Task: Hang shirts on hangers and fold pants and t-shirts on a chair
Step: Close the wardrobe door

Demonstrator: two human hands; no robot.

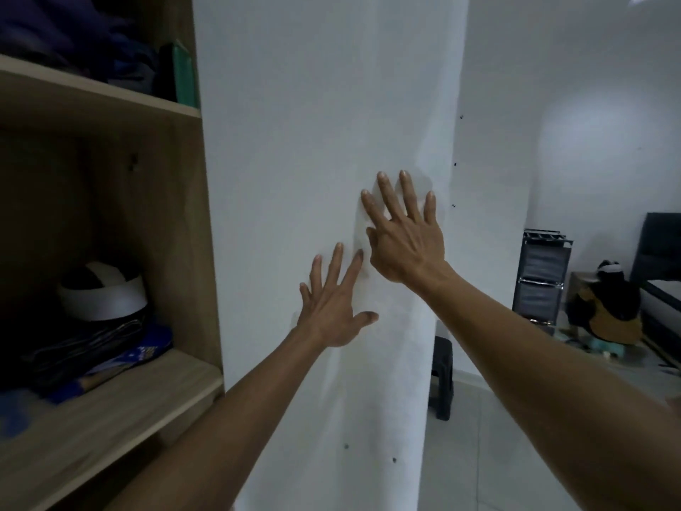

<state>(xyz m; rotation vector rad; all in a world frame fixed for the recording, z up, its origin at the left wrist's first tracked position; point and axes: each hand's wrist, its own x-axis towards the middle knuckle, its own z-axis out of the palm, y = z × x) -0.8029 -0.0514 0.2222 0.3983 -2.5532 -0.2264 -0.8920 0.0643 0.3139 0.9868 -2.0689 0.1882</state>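
Both my hands lie flat against a white wardrobe door that fills the middle of the view. My left hand has its fingers spread and straight, low on the door. My right hand is higher and to the right, fingers also spread and straight, near the door's right edge. Neither hand holds anything. Dark folded clothes are stacked on the wardrobe's upper shelf at the left. More dark folded cloth lies on the lower shelf. No hanger or chair is in view.
A white and black cap sits on the lower shelf. To the right, past the door, are a black stool, a grey drawer rack, a pile of things on the tiled floor and a dark bed.
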